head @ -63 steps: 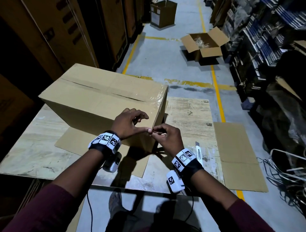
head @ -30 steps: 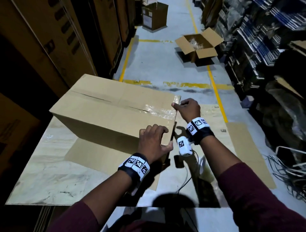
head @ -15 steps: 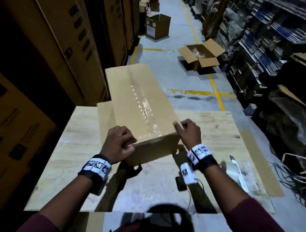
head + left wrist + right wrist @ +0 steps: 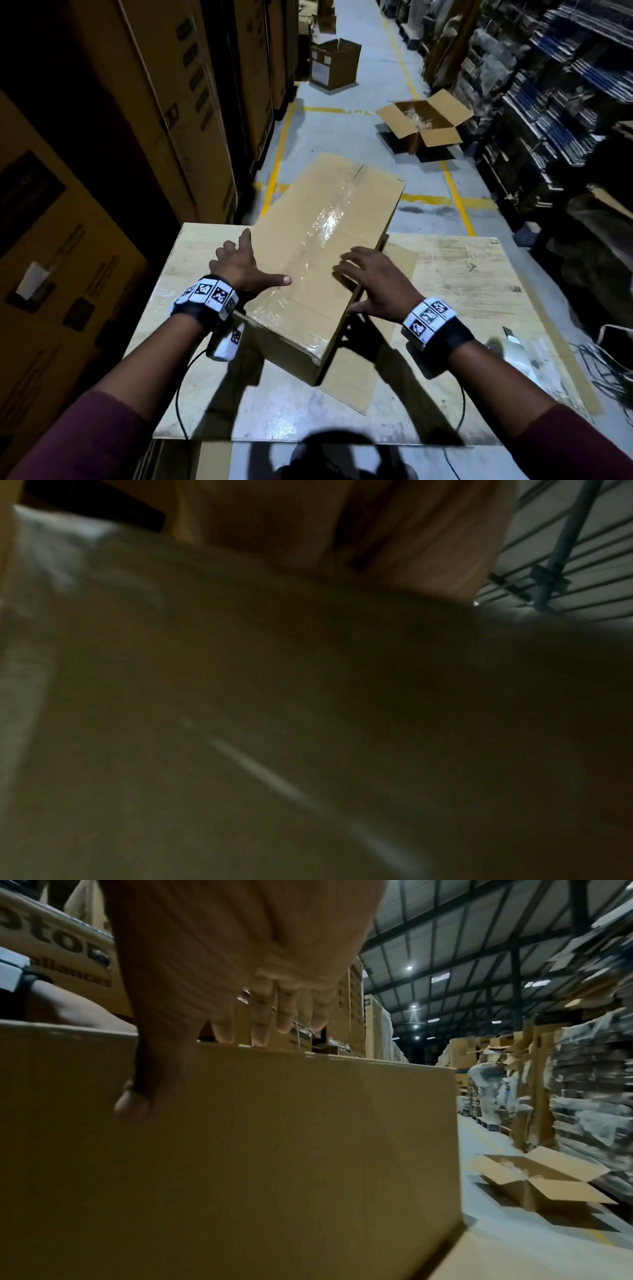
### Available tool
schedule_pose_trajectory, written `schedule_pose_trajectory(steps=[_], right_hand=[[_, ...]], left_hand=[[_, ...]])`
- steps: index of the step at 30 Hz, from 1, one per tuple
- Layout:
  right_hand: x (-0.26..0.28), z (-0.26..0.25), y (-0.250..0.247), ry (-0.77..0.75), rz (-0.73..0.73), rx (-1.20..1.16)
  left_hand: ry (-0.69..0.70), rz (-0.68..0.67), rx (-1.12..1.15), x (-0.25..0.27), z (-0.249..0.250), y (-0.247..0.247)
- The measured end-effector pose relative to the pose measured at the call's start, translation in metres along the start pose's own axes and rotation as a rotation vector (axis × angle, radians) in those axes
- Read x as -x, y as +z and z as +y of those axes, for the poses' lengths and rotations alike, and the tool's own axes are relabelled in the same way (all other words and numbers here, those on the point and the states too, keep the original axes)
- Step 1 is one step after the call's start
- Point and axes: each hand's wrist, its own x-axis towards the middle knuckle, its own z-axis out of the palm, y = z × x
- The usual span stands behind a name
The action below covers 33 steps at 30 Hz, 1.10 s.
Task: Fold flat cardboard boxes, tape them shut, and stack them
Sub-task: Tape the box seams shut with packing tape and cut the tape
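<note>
The long taped brown cardboard box runs away between the hands: left hand splayed, right hand straddling its edge, both ungripping

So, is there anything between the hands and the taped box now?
No. Both hands are already on the taped box: the left hand rests on its left top edge, the right hand lies over its right top edge. Nothing visible separates them.
</note>
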Motion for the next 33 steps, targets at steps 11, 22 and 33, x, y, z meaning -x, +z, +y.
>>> schedule_pose_trajectory(steps=[11, 22, 33], right_hand=[[-0.056, -0.125, 0.052, -0.043, 0.013, -0.098], [-0.053, 0.005, 0.012, 0.298, -0.188, 0.039], [0.008, 0.111, -0.002, 0.721, -0.014, -0.167]], left_hand=[[0.348, -0.019, -0.272, -0.044, -0.07, -0.055], [0.637, -0.187, -0.286, 0.03, 0.001, -0.014], [0.513, -0.143, -0.374, 0.035, 0.089, 0.04]])
